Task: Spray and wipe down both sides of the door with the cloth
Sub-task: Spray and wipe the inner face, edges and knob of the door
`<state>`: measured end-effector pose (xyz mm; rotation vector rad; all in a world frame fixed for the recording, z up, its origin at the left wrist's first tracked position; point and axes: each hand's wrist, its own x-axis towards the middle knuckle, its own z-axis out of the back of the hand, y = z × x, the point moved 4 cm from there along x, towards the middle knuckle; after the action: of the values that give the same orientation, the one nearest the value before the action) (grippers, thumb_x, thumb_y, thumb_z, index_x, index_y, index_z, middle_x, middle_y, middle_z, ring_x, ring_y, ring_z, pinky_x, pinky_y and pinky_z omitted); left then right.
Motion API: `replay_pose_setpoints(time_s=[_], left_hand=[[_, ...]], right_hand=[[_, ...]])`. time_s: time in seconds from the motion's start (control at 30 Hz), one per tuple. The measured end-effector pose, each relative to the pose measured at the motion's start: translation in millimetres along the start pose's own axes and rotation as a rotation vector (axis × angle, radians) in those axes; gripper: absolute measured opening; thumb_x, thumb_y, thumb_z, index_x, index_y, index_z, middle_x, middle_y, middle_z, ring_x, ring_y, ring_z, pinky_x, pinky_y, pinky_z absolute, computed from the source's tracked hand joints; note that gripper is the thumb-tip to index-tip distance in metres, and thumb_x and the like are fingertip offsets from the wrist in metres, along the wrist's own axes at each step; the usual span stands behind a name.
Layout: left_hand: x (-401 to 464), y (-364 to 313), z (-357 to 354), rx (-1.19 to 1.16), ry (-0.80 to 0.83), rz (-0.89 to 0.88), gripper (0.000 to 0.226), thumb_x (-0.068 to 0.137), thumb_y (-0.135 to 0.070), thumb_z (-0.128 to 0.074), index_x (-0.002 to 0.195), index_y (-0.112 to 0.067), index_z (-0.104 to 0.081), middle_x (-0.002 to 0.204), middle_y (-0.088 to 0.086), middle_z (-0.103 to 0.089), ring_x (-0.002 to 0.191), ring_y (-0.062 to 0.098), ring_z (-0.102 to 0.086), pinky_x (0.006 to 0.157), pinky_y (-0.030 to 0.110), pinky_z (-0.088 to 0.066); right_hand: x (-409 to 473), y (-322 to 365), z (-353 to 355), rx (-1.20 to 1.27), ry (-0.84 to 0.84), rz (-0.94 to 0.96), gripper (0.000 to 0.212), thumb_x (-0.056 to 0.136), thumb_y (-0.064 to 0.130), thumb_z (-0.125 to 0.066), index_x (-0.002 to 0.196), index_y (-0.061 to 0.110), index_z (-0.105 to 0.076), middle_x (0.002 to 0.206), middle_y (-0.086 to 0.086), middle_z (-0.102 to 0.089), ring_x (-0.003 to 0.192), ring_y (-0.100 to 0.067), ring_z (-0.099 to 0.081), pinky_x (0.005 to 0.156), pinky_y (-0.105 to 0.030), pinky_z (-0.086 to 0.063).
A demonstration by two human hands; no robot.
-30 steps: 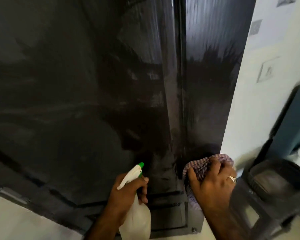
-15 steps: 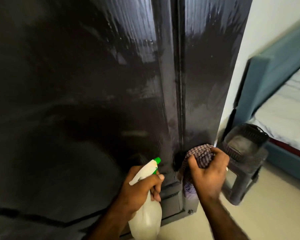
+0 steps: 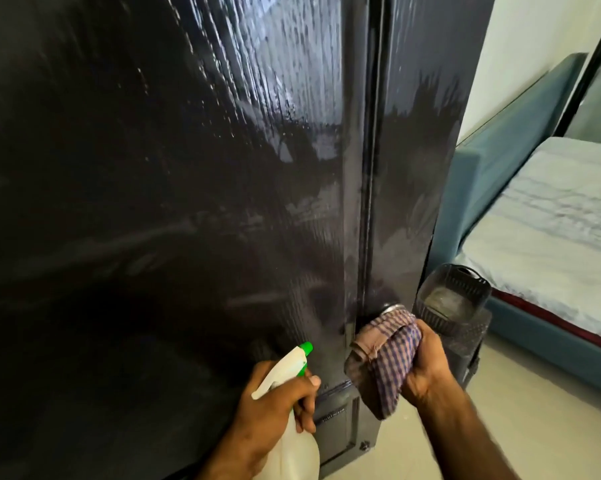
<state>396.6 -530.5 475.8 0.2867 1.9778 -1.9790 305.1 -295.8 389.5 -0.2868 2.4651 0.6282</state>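
At lower centre of the frame, the checked cloth (image 3: 387, 358) is bunched in the right hand (image 3: 427, 370) against the dark door (image 3: 188, 202). Being soft and limp, it is best gripped wadded. The spray bottle (image 3: 292, 441) is clasped by the left hand (image 3: 274, 407).

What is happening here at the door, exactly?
A person is cleaning a dark door. The left hand grips a white spray bottle with a green nozzle. The right hand holds a checked cloth near the door's lower edge. The door surface shows wet streaks.
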Motion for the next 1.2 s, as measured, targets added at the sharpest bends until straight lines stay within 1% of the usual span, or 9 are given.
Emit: replay_pose_setpoints(time_s=[0.1,0.27,0.4,0.5,0.67,0.8,0.9,1.1,1.2], left_hand=[[-2.2,-1.3,0.9,-0.017,0.009,-0.021,0.027,0.087,0.002,-0.076,0.107,0.006,-0.059,0.063,0.02,-0.063,0.048,0.029,-0.056,0.051,0.033,-0.047],[-4.3,-0.8,-2.2,-0.026,0.036,-0.017,0.028,0.087,0.002,-0.076,0.108,0.007,-0.058,0.062,0.019,-0.063,0.045,0.029,-0.056,0.049,0.031,-0.047],[-1.8,-1.7,-9.7,0.035,0.094,-0.008,0.02,0.092,-0.005,-0.075,0.107,-0.003,-0.062,0.061,0.011,-0.066,0.047,0.022,-0.059,0.052,0.031,-0.056],[0.0,-4.8,-9.9,0.038,0.093,-0.002,0.022,0.093,-0.009,-0.075,0.11,-0.004,-0.062,0.064,0.01,-0.067,0.049,0.022,-0.061,0.056,0.032,-0.058],[0.3,-5.2,-9.9,0.018,0.04,-0.025,0.025,0.09,-0.006,-0.076,0.11,0.0,-0.061,0.066,0.015,-0.066,0.05,0.025,-0.06,0.058,0.037,-0.051],[-2.8,-3.9,-8.6,-0.014,-0.007,-0.017,0.026,0.089,-0.003,-0.076,0.11,0.0,-0.06,0.065,0.017,-0.065,0.049,0.027,-0.059,0.057,0.036,-0.049],[-4.5,-5.7,-3.3,-0.024,-0.013,-0.012,0.028,0.089,-0.001,-0.075,0.112,0.003,-0.059,0.065,0.018,-0.064,0.049,0.029,-0.058,0.053,0.034,-0.051],[-1.9,-4.1,9.0,-0.02,-0.06,0.001,0.031,0.09,-0.005,-0.076,0.115,-0.002,-0.058,0.067,0.018,-0.065,0.05,0.028,-0.058,0.053,0.033,-0.054],[-3.0,-5.3,8.7,-0.035,-0.069,-0.013,0.029,0.089,-0.002,-0.076,0.112,0.0,-0.058,0.067,0.02,-0.064,0.049,0.03,-0.056,0.051,0.033,-0.051]], right_hand=[[1.2,2.2,9.1,-0.164,-0.086,0.06,0.049,0.102,0.047,-0.058,0.103,0.003,-0.078,0.1,-0.02,-0.079,0.093,-0.038,-0.075,0.095,-0.052,-0.055],[-10.9,12.8,17.9,-1.221,-0.292,0.77,0.036,0.09,0.039,-0.081,0.11,0.023,-0.056,0.094,0.002,-0.068,0.092,-0.027,-0.069,0.087,-0.046,-0.059],[-27.6,15.8,7.6,-1.758,-0.163,1.145,0.047,0.089,0.034,-0.083,0.127,0.021,-0.059,0.121,0.0,-0.055,0.096,-0.024,-0.062,0.083,-0.041,-0.059],[-37.4,31.5,2.1,-1.643,-0.004,1.263,0.03,0.094,0.028,-0.078,0.121,0.019,-0.069,0.12,0.003,-0.053,0.099,-0.021,-0.063,0.088,-0.034,-0.057],[-65.6,63.3,-37.0,-0.972,-0.323,1.388,0.043,0.089,0.011,-0.081,0.126,0.014,-0.059,0.119,-0.003,-0.062,0.107,-0.022,-0.063,0.098,-0.029,-0.051],[-52.5,9.4,-63.9,-1.387,0.001,1.704,0.037,0.094,0.021,-0.076,0.128,0.017,-0.063,0.123,-0.019,-0.056,0.105,-0.03,-0.06,0.09,-0.037,-0.054],[-29.6,-12.3,-34.1,-1.664,0.139,1.621,0.042,0.092,0.018,-0.079,0.132,0.019,-0.066,0.128,-0.017,-0.054,0.101,-0.035,-0.065,0.08,-0.048,-0.063],[-78.6,30.1,-123.0,-1.149,0.132,1.746,0.029,0.092,0.007,-0.079,0.12,0.009,-0.071,0.116,-0.007,-0.062,0.104,-0.004,-0.055,0.094,-0.009,-0.044],[-65.0,15.6,-126.5,-1.219,0.136,1.788,0.031,0.096,0.012,-0.076,0.126,0.012,-0.07,0.123,-0.01,-0.057,0.105,-0.015,-0.061,0.09,-0.022,-0.051]])
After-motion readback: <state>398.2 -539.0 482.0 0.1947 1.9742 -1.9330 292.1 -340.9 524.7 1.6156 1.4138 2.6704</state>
